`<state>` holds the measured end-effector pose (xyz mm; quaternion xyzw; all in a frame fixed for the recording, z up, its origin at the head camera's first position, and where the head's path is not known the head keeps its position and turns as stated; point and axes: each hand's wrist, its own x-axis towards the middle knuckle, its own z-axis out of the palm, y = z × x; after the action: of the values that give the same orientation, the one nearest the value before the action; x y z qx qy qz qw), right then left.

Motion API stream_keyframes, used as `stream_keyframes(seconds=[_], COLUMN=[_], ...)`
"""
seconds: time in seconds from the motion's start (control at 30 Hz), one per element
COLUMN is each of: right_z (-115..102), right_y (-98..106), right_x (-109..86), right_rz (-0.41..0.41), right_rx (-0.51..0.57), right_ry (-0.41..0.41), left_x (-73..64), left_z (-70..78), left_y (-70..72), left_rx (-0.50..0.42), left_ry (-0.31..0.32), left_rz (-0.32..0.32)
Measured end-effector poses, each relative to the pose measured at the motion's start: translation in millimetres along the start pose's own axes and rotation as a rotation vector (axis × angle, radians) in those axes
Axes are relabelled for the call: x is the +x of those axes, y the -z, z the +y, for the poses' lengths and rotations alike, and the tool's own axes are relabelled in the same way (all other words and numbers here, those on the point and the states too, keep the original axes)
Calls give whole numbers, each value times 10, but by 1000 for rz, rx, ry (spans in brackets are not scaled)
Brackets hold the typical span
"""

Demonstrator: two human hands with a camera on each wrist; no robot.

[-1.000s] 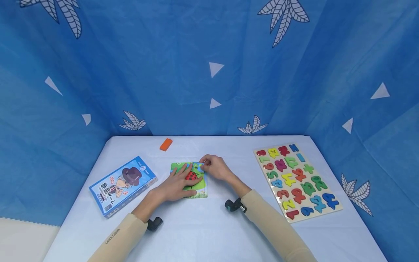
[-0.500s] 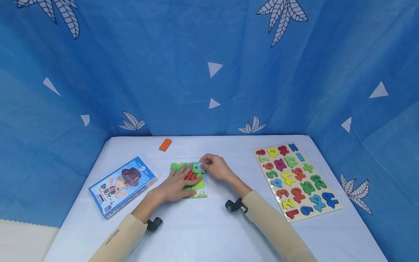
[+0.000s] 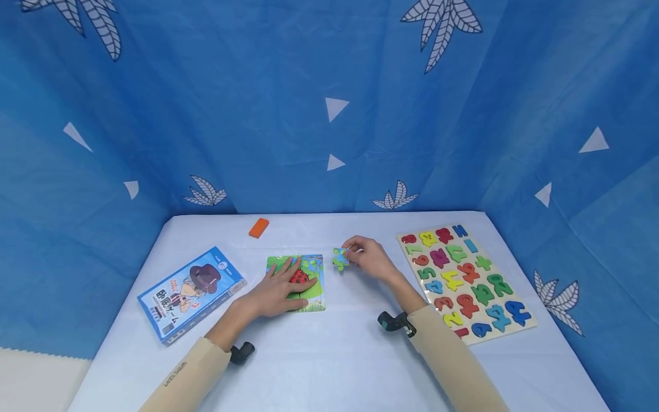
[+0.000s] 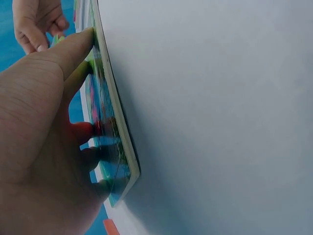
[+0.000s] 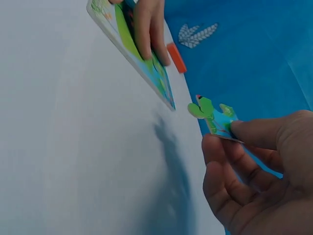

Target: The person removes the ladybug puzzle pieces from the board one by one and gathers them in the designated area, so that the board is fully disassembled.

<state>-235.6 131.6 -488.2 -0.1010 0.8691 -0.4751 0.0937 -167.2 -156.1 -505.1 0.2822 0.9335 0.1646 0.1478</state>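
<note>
A square ladybird jigsaw puzzle (image 3: 315, 297) in a thin board lies mid-table. Spread across its left and middle is my left hand (image 3: 282, 290), fingers straight and pressing on the surface; it hides much of the picture. In the left wrist view the fingertips touch the puzzle (image 4: 113, 142) along its face. To the right of the board, my right hand (image 3: 372, 258) pinches a green and blue jigsaw piece (image 3: 340, 258) between thumb and fingers. The right wrist view shows this jigsaw piece (image 5: 217, 117) held above the table, apart from the board.
At the left lies a blue game box (image 3: 193, 292) with a hatted cartoon figure. A small orange block (image 3: 259, 228) lies near the back edge. On the right is a board of colourful numbers (image 3: 463, 280), close to the right forearm. A blue curtain (image 3: 278, 114) surrounds the table.
My right hand has lifted the jigsaw piece out of the puzzle's upper right corner and moved it to the right. The left hand has stayed in place on the puzzle.
</note>
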Motion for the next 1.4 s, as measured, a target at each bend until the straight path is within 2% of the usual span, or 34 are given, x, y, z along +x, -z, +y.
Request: stream_keyframes(seconds=[0.4, 0.7, 0.87, 1.07, 1.4], right_z=[173, 263, 285, 286, 297], right_y=[485, 647, 683, 713, 745], right_x=[-15, -32, -27, 12, 21], right_rz=[-62, -87, -86, -84, -91], right_rx=[-159, -261, -348, -427, -441], right_ry=[-131, -257, -249, -233, -232], left_x=[-24, -24, -23, -25, -29], left_z=[-11, -5, -6, -6, -14], left_y=[13, 14, 14, 20, 3], left_rx=[-22, -22, -17, -16, -7], left_ry=[-41, -23, -19, -45, -38], left_rz=[20, 12, 6, 18, 27])
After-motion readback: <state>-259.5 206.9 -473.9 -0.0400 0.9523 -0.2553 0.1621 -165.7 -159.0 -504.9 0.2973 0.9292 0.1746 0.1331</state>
